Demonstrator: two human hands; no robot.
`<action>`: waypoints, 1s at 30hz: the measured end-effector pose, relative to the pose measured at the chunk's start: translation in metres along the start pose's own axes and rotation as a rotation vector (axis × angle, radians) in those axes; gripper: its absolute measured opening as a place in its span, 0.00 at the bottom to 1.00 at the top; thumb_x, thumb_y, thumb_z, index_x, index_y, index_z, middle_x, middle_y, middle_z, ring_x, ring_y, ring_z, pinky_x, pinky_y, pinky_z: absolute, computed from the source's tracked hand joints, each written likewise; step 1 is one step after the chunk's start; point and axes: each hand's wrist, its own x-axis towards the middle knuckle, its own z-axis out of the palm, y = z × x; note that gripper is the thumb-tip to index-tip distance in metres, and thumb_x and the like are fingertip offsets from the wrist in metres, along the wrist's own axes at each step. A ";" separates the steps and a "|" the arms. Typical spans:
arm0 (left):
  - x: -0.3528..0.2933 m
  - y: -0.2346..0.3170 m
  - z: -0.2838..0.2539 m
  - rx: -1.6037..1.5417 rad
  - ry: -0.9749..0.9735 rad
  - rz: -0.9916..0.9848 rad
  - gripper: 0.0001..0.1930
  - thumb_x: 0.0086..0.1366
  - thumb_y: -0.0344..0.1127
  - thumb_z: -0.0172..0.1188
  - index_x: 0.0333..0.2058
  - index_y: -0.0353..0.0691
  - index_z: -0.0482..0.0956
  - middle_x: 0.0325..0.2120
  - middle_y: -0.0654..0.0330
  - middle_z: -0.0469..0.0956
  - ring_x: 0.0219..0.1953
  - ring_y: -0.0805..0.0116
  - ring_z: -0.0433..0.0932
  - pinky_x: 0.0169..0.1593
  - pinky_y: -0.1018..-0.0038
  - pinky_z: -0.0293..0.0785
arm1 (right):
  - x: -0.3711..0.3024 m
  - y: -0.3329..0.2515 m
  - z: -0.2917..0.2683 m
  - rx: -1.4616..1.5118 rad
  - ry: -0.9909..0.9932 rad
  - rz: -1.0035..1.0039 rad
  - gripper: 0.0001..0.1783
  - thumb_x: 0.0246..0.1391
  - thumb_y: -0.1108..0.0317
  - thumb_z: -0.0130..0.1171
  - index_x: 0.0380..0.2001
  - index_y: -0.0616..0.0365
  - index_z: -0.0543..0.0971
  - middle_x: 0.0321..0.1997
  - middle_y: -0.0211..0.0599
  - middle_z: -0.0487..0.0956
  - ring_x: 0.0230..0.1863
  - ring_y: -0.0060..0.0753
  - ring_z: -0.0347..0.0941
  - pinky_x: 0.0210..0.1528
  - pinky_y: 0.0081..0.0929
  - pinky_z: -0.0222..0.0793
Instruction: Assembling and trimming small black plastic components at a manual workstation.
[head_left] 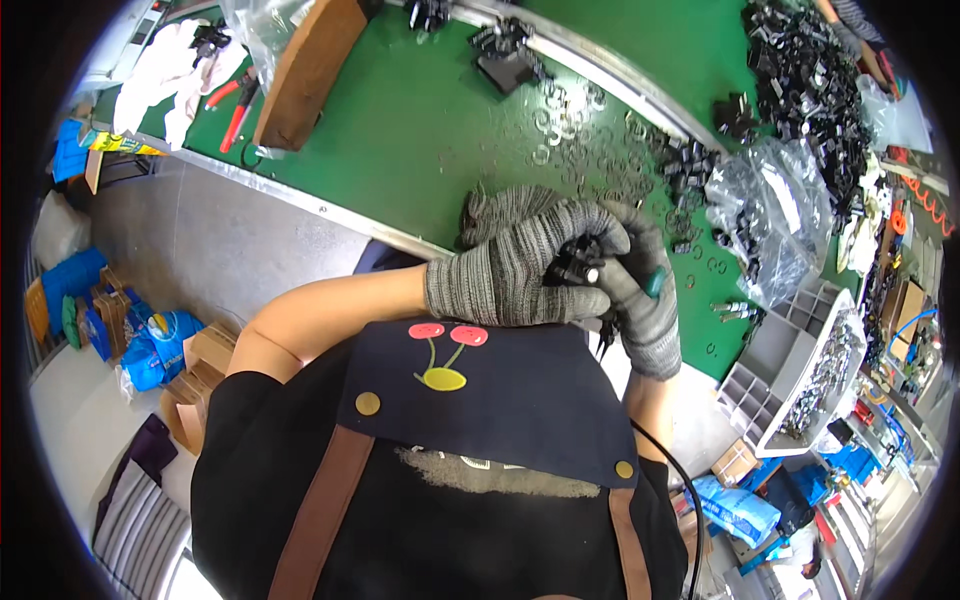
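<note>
Both hands wear grey knitted gloves and meet in front of my chest, over the near edge of the green worktable (400,130). My left hand (510,265) is closed around a small black part (575,262), with its fingers and thumb curled about it. My right hand (645,320) comes up against that part from the right, closed on a tool with a dark green end (655,282). Its working tip is hidden, so its exact kind does not show. Behind the left hand lies more grey knitted fabric (500,212); whether it is a separate glove I cannot tell.
Loose rings (570,115) and black parts (690,165) lie beyond my hands. A clear plastic bag (775,215) and a big black heap (805,90) are at right, above a compartment tray (765,350). A wooden block (310,75) and red-handled pliers (240,105) lie far left.
</note>
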 end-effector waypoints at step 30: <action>0.046 0.053 -0.005 0.396 -0.211 0.315 0.25 0.53 0.38 0.74 0.50 0.44 0.78 0.45 0.55 0.73 0.49 0.54 0.74 0.55 0.61 0.71 | -0.039 -0.078 0.029 0.339 0.360 -1.210 0.15 0.62 0.65 0.61 0.49 0.55 0.73 0.25 0.31 0.66 0.19 0.22 0.56 0.21 0.22 0.63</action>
